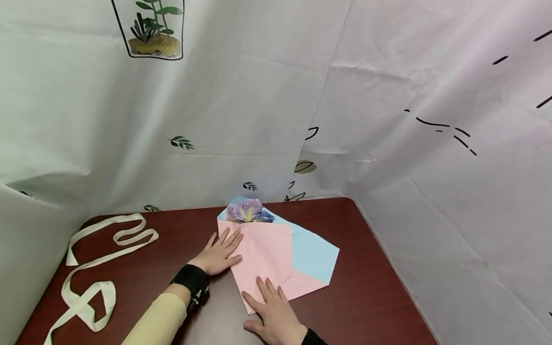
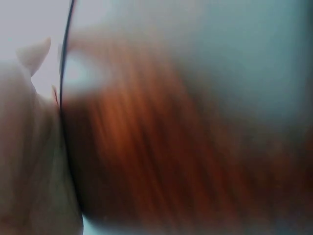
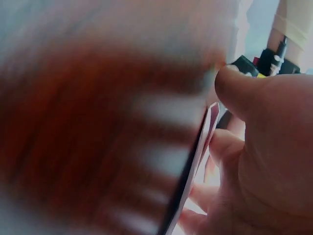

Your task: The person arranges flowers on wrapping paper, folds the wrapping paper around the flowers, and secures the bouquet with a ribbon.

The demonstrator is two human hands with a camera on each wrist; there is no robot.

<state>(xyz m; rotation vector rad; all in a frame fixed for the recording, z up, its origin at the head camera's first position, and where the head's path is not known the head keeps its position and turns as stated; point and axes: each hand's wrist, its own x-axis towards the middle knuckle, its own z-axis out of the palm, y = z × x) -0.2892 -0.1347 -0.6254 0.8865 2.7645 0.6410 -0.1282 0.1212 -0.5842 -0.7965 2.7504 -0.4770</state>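
A sheet of wrapping paper, pink on one face and light blue on the other (image 1: 264, 249), lies folded around a flower (image 1: 245, 211) with pale purple and blue petals. Only the bloom shows at the top; whatever lies lower is hidden under the pink fold. My left hand (image 1: 219, 256) rests with spread, straight fingers on the paper's upper left edge. My right hand (image 1: 276, 311) lies spread over the lower part, fingertips on the pink face near the pointed bottom. In the right wrist view the paper's edge (image 3: 208, 127) runs beside the fingers.
A long cream ribbon (image 1: 97, 261) lies in loops on the left of the dark red-brown table (image 1: 366, 297). A whitish printed cloth (image 1: 241, 96) hangs behind the table and along both sides. The table's rounded far right corner lies beyond the paper.
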